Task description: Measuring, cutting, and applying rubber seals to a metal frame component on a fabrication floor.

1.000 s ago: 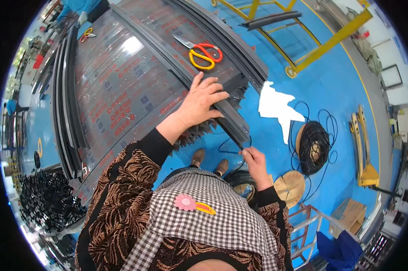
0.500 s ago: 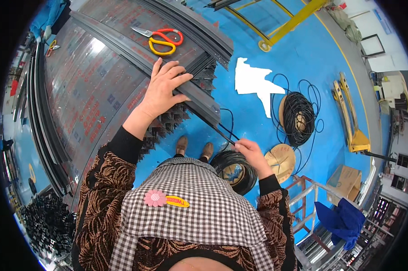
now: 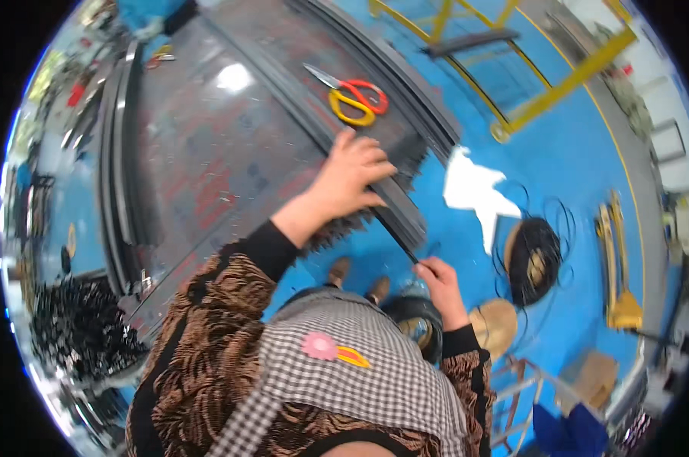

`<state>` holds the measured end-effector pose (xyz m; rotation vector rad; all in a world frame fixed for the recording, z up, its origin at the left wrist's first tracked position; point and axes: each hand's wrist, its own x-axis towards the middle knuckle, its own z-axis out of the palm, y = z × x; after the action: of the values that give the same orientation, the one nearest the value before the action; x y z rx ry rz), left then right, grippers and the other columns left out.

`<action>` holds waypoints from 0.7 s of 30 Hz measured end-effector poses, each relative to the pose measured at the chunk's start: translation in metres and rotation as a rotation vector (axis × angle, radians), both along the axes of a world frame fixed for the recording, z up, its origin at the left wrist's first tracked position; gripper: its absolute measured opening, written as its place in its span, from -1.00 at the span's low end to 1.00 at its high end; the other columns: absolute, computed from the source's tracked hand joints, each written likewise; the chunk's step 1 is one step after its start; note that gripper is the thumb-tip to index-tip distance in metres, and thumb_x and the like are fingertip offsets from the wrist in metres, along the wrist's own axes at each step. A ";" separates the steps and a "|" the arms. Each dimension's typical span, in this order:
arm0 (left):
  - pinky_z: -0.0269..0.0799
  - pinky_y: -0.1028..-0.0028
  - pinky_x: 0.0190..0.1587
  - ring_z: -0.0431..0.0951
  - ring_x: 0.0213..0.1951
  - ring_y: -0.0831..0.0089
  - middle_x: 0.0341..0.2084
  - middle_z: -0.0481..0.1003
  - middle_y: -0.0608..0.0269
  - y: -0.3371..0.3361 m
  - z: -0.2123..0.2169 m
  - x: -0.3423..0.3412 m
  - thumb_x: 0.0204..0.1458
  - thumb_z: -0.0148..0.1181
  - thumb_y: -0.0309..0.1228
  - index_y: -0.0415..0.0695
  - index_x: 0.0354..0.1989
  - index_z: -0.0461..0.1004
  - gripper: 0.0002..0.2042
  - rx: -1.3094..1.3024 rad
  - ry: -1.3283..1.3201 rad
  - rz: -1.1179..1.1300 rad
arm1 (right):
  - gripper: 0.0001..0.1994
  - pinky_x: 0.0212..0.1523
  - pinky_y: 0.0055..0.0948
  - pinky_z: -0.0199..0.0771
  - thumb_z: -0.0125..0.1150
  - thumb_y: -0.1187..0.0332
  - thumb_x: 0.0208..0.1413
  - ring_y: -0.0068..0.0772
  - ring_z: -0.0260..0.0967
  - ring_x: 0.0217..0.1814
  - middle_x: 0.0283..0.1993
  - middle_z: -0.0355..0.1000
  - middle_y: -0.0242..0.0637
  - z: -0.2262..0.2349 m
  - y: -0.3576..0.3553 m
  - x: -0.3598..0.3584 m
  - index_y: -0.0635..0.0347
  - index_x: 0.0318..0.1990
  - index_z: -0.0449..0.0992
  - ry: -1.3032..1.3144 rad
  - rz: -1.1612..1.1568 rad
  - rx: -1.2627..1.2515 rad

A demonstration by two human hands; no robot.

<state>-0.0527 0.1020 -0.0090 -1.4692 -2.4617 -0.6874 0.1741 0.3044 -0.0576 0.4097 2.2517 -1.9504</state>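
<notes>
Long dark grey profiles lie across the dark, red-marked worktop (image 3: 184, 137). My left hand (image 3: 350, 179) lies over the end part of one profile (image 3: 405, 213), fingers spread across its top and thumb at its near side. Past that end, my right hand (image 3: 440, 286) pinches a thin black strip (image 3: 399, 242) that runs out along the profile. How the strip sits in the profile is hidden. Scissors (image 3: 354, 103) with one red and one yellow handle rest on the worktop, beyond my left hand.
Black coils (image 3: 539, 263) lie on the blue floor at the right, near white sheet pieces (image 3: 474, 190). A yellow frame (image 3: 565, 91) stands beyond, with a yellow pallet truck (image 3: 623, 305) at far right. A blue cloth (image 3: 569, 430) hangs at lower right. Many black pieces (image 3: 81, 327) are heaped left.
The view has shifted, so the scene sits further right and lower, with some blur. My right hand is closer to the profile's end. My left hand stays on the profile.
</notes>
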 end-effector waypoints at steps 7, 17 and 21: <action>-0.17 -0.03 0.30 0.27 0.12 0.25 -0.14 0.38 0.35 -0.012 -0.004 0.009 -0.47 0.43 -0.23 0.05 -0.10 0.46 -0.41 0.001 -0.076 0.053 | -0.88 -0.24 -0.60 0.27 0.05 0.47 0.10 -0.55 0.26 -0.37 -0.44 0.41 -0.40 -0.013 0.024 0.034 0.31 -0.38 0.50 -0.124 0.070 0.024; -0.14 -0.03 0.28 0.27 0.11 0.25 -0.14 0.38 0.35 -0.011 -0.009 0.003 -0.50 0.42 -0.22 0.08 -0.11 0.45 -0.41 -0.005 -0.063 0.037 | -0.82 -0.30 -0.59 0.32 0.11 0.37 0.08 -0.53 0.29 -0.41 -0.46 0.44 -0.40 -0.011 0.026 0.050 0.31 -0.33 0.54 -0.311 -0.076 0.001; -0.08 -0.01 0.24 0.29 0.07 0.28 -0.16 0.40 0.39 -0.007 -0.002 0.002 -0.54 0.42 -0.23 0.06 -0.13 0.47 -0.41 0.035 0.005 0.011 | -0.83 -0.31 -0.56 0.30 0.15 0.38 0.08 -0.51 0.30 -0.40 -0.40 0.46 -0.40 -0.004 -0.013 -0.003 0.32 -0.28 0.53 0.040 -0.054 0.056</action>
<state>-0.0505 0.0946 -0.0113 -1.4422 -2.4390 -0.7198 0.1716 0.2916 -0.0617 0.4463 2.3486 -1.9413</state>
